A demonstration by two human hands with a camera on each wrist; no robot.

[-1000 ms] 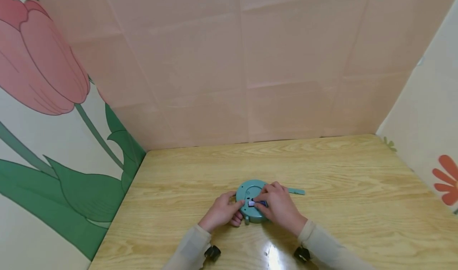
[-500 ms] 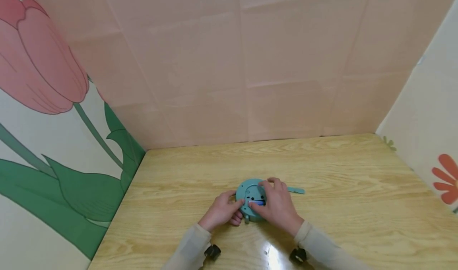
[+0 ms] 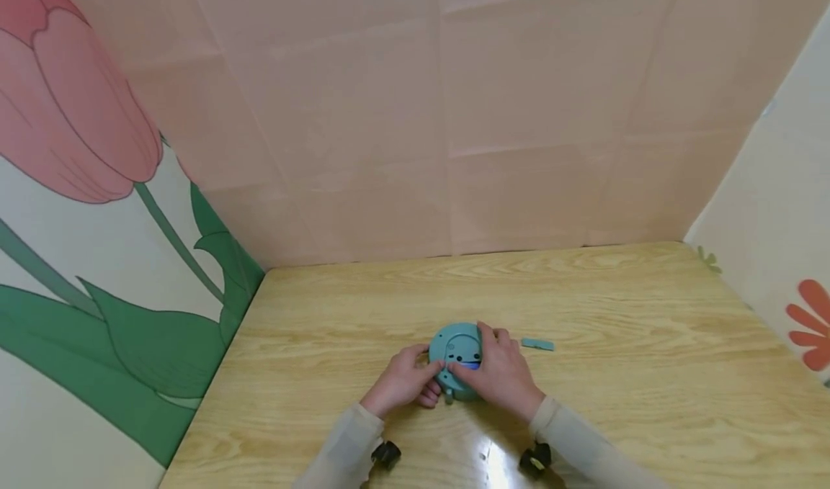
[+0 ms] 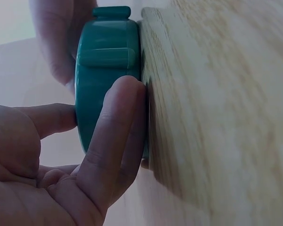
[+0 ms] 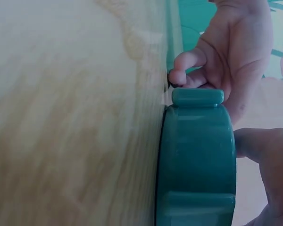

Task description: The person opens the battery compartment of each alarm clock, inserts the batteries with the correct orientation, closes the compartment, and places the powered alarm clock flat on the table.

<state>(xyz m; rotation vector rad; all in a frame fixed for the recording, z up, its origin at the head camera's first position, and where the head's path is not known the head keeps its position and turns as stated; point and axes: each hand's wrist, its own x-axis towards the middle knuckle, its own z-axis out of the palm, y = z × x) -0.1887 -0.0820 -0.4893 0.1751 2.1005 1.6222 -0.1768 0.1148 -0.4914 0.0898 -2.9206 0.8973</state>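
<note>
A round teal alarm clock (image 3: 462, 336) lies face down on the table, its back with small dark knobs upward. A blue battery (image 3: 472, 365) sits in the slot in that back, partly hidden by the right thumb. My left hand (image 3: 405, 381) grips the clock's left edge, thumb on the back and fingers round the side wall, as the left wrist view shows. My right hand (image 3: 502, 370) holds the clock from the right, its thumb pressing at the battery and its fingers over the far right rim. In the right wrist view the clock's side (image 5: 198, 150) shows its rounded feet.
A narrow teal battery cover (image 3: 537, 344) lies on the wooden table (image 3: 350, 309) just right of the right hand. A pink-covered wall (image 3: 447, 150) stands behind, with flower-painted walls at both sides.
My right hand pinched the battery over the slot; now the battery lies in the slot, with the thumb pressing there and the fingers over the clock's rim. The left hand keeps its grip.
</note>
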